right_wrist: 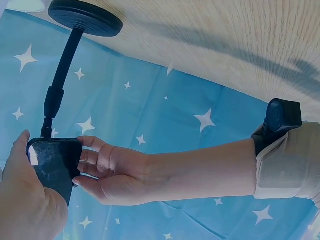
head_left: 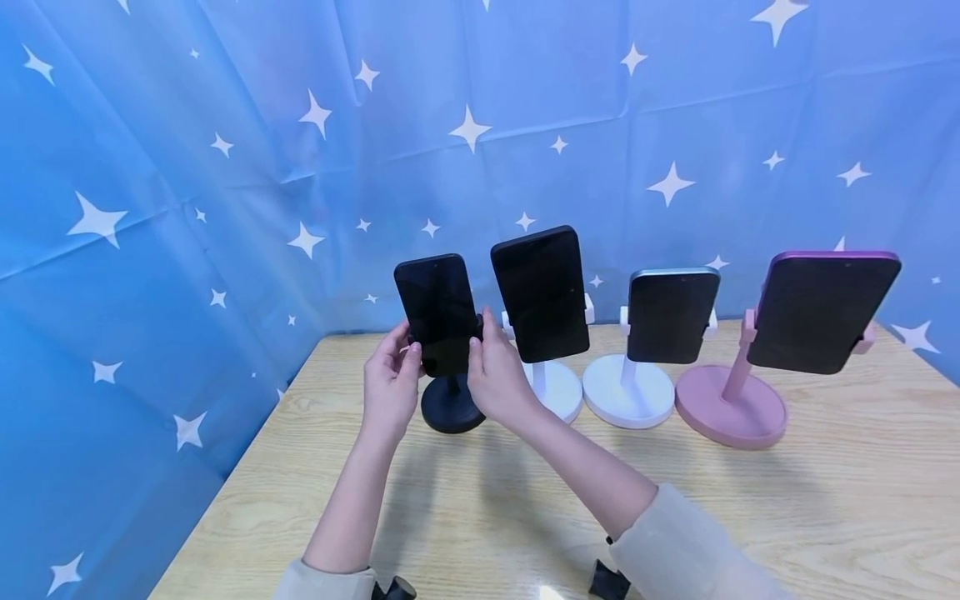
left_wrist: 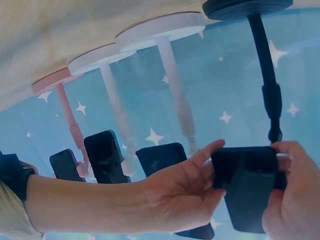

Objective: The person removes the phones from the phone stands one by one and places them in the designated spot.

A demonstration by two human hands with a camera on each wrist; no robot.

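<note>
A black smartphone (head_left: 437, 312) stands upright, tilted back, in a black phone stand (head_left: 452, 410) at the left of the row. My left hand (head_left: 392, 382) pinches the phone's left edge, thumb on the front and fingers behind it. At the opposite edge, my right hand (head_left: 501, 377) holds the phone near the stand's side clamp, thumb toward the screen. The left wrist view shows the phone (left_wrist: 247, 190) between my left hand (left_wrist: 295, 195) and right hand (left_wrist: 182, 192). The stand's pole (right_wrist: 62, 70) appears in the right wrist view; the clamp is mostly hidden by fingers.
Right of my hands, a white stand (head_left: 558, 392) holds a large black phone (head_left: 542, 292). Beyond it are another white stand (head_left: 628, 392) with a blue-edged phone (head_left: 672, 317) and a pink stand (head_left: 731, 407) with a purple-edged phone (head_left: 823, 312). A blue starred curtain (head_left: 225, 167) hangs behind the wooden table (head_left: 480, 508).
</note>
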